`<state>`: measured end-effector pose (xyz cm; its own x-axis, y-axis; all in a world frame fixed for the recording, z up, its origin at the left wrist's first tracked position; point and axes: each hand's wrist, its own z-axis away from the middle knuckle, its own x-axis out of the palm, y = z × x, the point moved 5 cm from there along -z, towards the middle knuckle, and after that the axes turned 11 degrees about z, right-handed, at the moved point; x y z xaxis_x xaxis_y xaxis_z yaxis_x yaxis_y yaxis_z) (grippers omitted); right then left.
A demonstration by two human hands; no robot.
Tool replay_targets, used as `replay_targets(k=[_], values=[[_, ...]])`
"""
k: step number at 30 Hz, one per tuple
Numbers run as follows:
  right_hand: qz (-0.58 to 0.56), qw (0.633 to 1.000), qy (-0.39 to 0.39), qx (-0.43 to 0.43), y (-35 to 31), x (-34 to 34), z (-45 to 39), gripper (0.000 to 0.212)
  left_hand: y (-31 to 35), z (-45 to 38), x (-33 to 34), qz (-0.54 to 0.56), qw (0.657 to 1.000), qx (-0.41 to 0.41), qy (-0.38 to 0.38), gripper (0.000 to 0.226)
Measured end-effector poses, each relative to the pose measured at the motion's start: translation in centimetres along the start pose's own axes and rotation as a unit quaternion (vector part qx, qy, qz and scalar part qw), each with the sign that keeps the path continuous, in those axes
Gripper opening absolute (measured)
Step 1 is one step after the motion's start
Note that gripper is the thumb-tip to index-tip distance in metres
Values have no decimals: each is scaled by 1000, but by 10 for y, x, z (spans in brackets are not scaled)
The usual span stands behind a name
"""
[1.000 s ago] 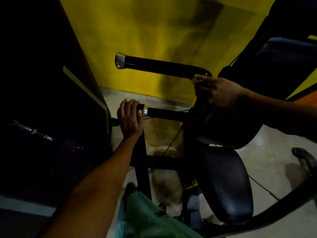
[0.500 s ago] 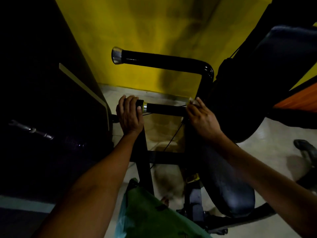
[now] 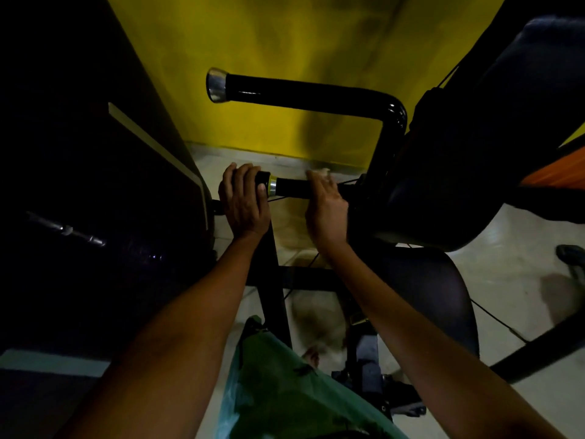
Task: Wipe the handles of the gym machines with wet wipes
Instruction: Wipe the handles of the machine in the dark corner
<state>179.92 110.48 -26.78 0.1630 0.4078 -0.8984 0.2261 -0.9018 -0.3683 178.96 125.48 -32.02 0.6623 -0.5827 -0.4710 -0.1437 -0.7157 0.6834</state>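
Dim, murky view — deep shadows left, wide-angle bending at edges, slight blur.

**Floor under the machine**

You are looking down at a pale tiled floor (image 3: 493, 267), glossy, with dim reflections. At 12 o'clock it meets the foot of a yellow wall (image 3: 285, 42). The black machine frame (image 3: 275, 296) stands on the floor at centre, its crossbar running toward 3 o'clock. At 4 o'clock a dark base leg (image 3: 538, 350) lies along the tiles. At 3 o'clock, near the edge, a dark shoe-like shape (image 3: 569, 253) rests on the floor; too dim to identify. At 9 o'clock a large dark housing (image 3: 95, 185) hides the floor.
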Motion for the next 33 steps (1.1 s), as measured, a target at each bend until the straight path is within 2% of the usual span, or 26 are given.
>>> replay_targets(k=[7, 12, 14, 16, 18, 21, 26, 28, 31, 33], values=[[-103, 979, -127, -119, -42, 20, -27, 41, 0, 0, -1, -13, 1000, -13, -7, 60], [33, 947, -191, -254, -16, 8, -27, 51, -1, -1, -1, -12, 1000, -4, -3, 60], [78, 941, -222, -243, -3, 2, -35, 53, -1, -1, -1, -14, 1000, -4, -4, 60], [101, 943, -225, -225, -9, -3, -46, 43, -1, -1, -1, -17, 1000, -3, -5, 60], [47, 953, -196, -225, -27, -4, -49, 34, -1, -1, -1, -19, 1000, 0, -7, 59], [4, 952, -204, -227, -42, 5, -35, 43, 0, 1, 0, -24, 1000, 4, -6, 58], [132, 937, -242, -215, -2, -15, -28, 57, -1, 0, 0, -14, 1000, 10, 4, 55], [190, 931, -224, -218, 24, -30, -31, 58, -2, 0, 0, -5, 1000, 10, 6, 54], [355, 871, -232, -247, 47, -36, -36, 40, -1, 1, 1, -12, 1000, 7, 2, 55], [417, 832, -234, -282, 41, -31, -35, 31, 0, 0, 0, -13, 1000, 8, 3, 56]])
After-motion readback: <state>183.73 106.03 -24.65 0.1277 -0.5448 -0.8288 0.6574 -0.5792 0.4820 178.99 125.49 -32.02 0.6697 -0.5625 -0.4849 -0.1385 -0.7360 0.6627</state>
